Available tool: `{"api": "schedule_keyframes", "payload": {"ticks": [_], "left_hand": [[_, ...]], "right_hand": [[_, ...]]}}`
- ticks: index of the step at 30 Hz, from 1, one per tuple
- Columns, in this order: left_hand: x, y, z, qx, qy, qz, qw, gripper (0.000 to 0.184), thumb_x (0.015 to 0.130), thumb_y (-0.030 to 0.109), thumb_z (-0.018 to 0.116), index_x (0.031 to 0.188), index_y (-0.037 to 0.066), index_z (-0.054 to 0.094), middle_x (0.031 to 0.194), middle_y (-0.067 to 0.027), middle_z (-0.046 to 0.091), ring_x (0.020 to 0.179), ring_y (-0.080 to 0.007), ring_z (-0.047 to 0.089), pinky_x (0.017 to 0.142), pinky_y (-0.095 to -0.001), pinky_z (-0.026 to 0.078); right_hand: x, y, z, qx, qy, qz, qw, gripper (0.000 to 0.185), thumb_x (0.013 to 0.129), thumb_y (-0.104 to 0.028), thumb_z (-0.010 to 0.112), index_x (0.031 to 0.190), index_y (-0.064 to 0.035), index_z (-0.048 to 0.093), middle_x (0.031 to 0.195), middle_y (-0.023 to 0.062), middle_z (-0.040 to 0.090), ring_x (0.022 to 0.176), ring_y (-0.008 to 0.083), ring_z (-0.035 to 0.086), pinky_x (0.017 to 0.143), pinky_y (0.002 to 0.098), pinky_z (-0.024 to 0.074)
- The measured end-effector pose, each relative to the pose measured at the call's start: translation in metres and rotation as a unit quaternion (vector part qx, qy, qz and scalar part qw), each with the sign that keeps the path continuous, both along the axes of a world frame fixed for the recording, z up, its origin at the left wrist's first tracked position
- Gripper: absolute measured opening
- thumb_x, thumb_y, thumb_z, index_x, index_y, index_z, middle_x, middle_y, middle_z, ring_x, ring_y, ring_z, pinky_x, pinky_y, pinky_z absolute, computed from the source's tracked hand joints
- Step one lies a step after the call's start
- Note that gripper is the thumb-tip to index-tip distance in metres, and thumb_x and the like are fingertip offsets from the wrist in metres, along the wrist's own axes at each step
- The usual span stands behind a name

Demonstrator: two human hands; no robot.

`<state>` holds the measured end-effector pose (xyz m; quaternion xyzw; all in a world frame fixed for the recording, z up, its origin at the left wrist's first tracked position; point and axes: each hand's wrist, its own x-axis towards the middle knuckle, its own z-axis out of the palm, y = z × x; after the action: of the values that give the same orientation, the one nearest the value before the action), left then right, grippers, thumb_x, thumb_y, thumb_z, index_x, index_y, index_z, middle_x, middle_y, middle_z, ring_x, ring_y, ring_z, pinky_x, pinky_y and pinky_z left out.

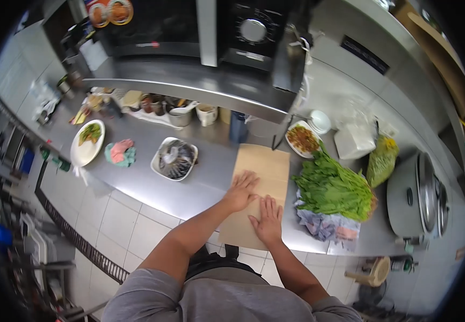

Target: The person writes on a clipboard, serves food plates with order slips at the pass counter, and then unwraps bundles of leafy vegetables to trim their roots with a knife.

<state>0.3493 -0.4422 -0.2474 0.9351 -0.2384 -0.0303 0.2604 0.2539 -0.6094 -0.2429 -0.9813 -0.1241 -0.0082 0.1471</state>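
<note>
A long sheet of brown paper [262, 166] lies on the steel counter and hangs a little past its front edge. My left hand [242, 191] presses on the paper's left side, fingers spread and pointing up and to the right. Lower and to the right, my right hand [267, 219] lies flat on the same sheet with its fingers apart. The thumbs are near each other. Nothing is held in either hand. Just right of the paper is a pile of green leafy vegetables [331, 185].
Left on the counter [211, 155] are a dish with a plastic-wrapped item [174, 159], cloths [121, 153] and an oval plate [94, 149]. A plate of chopped food [303, 139], a bag of greens [381, 161] and a large cooker [407, 196] stand right. A shelf [189, 88] overhangs the back.
</note>
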Motion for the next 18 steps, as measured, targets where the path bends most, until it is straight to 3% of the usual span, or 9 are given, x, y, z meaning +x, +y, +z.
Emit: {"api": "schedule_keyframes", "payload": {"ticks": [1, 4, 8, 10, 12, 15, 17, 18], "left_hand": [[-0.002, 0.006, 0.004, -0.071, 0.006, -0.001, 0.997, 0.063, 0.092, 0.036, 0.054, 0.146, 0.012, 0.033, 0.154, -0.0175, 0.021, 0.145, -0.0361, 0.011, 0.116, -0.0501, 0.011], [-0.037, 0.038, 0.050, -0.136, -0.019, 0.078, 0.988, 0.060, 0.089, 0.027, 0.061, 0.142, 0.012, 0.039, 0.150, -0.0192, 0.029, 0.142, -0.0380, 0.020, 0.115, -0.0473, 0.020], [-0.098, 0.111, 0.055, -0.179, -0.035, 0.126, 0.975, 0.050, 0.085, 0.016, 0.065, 0.132, 0.010, 0.050, 0.141, -0.0188, 0.042, 0.133, -0.0402, 0.035, 0.109, -0.0470, 0.032], [-0.127, 0.146, 0.051, -0.187, -0.002, 0.158, 0.970, 0.046, 0.083, 0.013, 0.066, 0.128, 0.009, 0.054, 0.136, -0.0179, 0.047, 0.129, -0.0384, 0.040, 0.106, -0.0441, 0.036], [-0.153, 0.182, 0.050, -0.190, 0.036, 0.183, 0.964, 0.043, 0.083, 0.013, 0.066, 0.125, 0.008, 0.055, 0.131, -0.0176, 0.051, 0.126, -0.0360, 0.044, 0.105, -0.0418, 0.038], [-0.185, 0.246, 0.046, -0.184, 0.058, 0.216, 0.957, 0.041, 0.084, 0.013, 0.066, 0.123, 0.008, 0.057, 0.127, -0.0181, 0.055, 0.119, -0.0348, 0.051, 0.102, -0.0403, 0.041], [-0.211, 0.296, 0.057, -0.177, 0.072, 0.258, 0.947, 0.035, 0.082, 0.011, 0.067, 0.117, 0.006, 0.061, 0.122, -0.0183, 0.058, 0.114, -0.0358, 0.055, 0.097, -0.0392, 0.046], [-0.226, 0.325, 0.055, -0.172, 0.073, 0.284, 0.940, 0.035, 0.082, 0.010, 0.067, 0.116, 0.006, 0.062, 0.119, -0.0179, 0.060, 0.112, -0.0354, 0.056, 0.096, -0.0387, 0.046]], "right_hand": [[-0.001, -0.002, -0.003, 0.006, 0.009, -0.011, 1.000, 0.077, 0.088, -0.049, 0.055, 0.145, -0.0053, 0.031, 0.154, 0.0159, 0.024, 0.144, 0.0320, 0.017, 0.114, 0.0551, 0.0112], [0.021, 0.005, 0.014, 0.011, 0.035, -0.023, 0.999, 0.079, 0.083, -0.044, 0.064, 0.144, -0.0036, 0.033, 0.151, 0.0190, 0.027, 0.141, 0.0345, 0.022, 0.113, 0.0545, 0.0144], [0.116, 0.053, 0.052, 0.292, -0.108, -0.015, 0.950, 0.083, 0.073, -0.021, 0.077, 0.141, -0.0001, 0.035, 0.140, 0.0252, 0.038, 0.126, 0.0398, 0.041, 0.106, 0.0453, 0.0340], [0.166, 0.103, 0.079, 0.467, -0.102, -0.114, 0.871, 0.097, 0.065, -0.023, 0.084, 0.143, -0.0003, 0.031, 0.141, 0.0222, 0.040, 0.128, 0.0372, 0.041, 0.103, 0.0404, 0.0370], [0.212, 0.138, 0.086, 0.396, -0.218, -0.160, 0.878, 0.100, 0.062, -0.025, 0.086, 0.142, 0.0001, 0.031, 0.134, 0.0212, 0.048, 0.124, 0.0349, 0.047, 0.099, 0.0395, 0.0407], [0.246, 0.156, 0.099, 0.394, -0.140, -0.249, 0.874, 0.098, 0.062, -0.026, 0.086, 0.140, 0.0007, 0.033, 0.127, 0.0220, 0.054, 0.117, 0.0341, 0.054, 0.096, 0.0381, 0.0428], [0.261, 0.156, 0.087, 0.343, -0.146, -0.324, 0.870, 0.084, 0.064, -0.027, 0.083, 0.133, -0.0032, 0.041, 0.115, 0.0202, 0.061, 0.110, 0.0381, 0.057, 0.094, 0.0411, 0.0439], [0.268, 0.149, 0.074, 0.371, -0.202, -0.299, 0.856, 0.081, 0.066, -0.027, 0.082, 0.132, -0.0026, 0.042, 0.118, 0.0213, 0.060, 0.112, 0.0391, 0.056, 0.096, 0.0416, 0.0429]]}}
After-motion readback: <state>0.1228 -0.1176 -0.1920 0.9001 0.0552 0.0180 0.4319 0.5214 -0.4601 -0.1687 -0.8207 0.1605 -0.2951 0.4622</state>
